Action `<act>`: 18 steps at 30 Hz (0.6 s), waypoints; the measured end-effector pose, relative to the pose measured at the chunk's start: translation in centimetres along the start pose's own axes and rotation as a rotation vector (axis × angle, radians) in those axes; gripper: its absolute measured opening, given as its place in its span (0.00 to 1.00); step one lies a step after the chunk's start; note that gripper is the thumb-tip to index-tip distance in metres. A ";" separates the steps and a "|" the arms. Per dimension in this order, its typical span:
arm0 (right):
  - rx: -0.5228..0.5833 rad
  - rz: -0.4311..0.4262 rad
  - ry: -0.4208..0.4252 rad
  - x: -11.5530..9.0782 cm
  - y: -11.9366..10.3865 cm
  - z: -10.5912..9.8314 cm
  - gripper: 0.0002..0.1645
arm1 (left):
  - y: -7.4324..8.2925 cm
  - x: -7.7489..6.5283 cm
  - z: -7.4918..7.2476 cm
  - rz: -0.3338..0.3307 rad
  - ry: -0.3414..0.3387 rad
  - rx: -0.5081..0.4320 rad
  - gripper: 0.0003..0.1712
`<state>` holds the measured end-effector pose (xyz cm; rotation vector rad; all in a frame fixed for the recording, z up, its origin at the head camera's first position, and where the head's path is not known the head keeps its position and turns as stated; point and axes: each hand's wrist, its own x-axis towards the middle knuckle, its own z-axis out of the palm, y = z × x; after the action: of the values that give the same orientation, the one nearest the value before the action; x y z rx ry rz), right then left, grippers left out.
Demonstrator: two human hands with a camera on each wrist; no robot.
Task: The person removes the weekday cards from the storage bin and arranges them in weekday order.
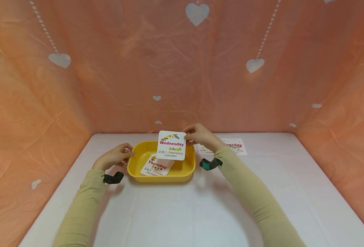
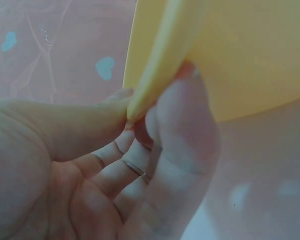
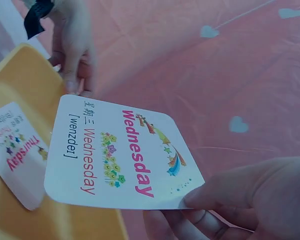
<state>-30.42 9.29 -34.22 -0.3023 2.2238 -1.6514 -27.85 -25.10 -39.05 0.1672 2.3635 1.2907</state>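
My right hand (image 1: 203,135) pinches a white Wednesday card (image 1: 171,145) by its upper right edge, above the yellow tray (image 1: 161,179). In the right wrist view the thumb lies on the face of the Wednesday card (image 3: 115,155) and the fingers are beneath it. Inside the tray lies a Thursday card (image 1: 157,165); whether others lie under it I cannot tell. At the tray's left end, my left hand (image 1: 115,156) grips the rim. The left wrist view shows thumb and forefinger on either side of the yellow rim (image 2: 155,65).
Right of the tray, a Tuesday card (image 1: 236,146) lies on the white table (image 1: 175,212). Beside it is another card (image 1: 204,150), partly covered by my right hand and wrist. Pink cloth (image 1: 182,75) with white hearts hangs behind the table and at both sides.
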 end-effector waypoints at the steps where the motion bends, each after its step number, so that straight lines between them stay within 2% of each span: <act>1: 0.003 -0.004 0.004 -0.2 -0.1 -0.4 0.16 | 0.0 0.0 0.0 0.001 0.001 0.001 0.15; 9: 0.004 -0.024 0.070 -1.5 -0.3 -4.0 0.21 | 0.1 0.2 0.1 0.000 0.005 -0.002 0.16; 18: -0.048 -0.022 0.164 -3.2 0.6 -8.2 0.23 | -0.1 0.2 0.0 -0.014 0.009 0.006 0.16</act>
<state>-30.73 17.90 -32.21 -0.2111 2.3900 -1.6917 -28.03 -25.06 -39.26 0.1472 2.3724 1.2803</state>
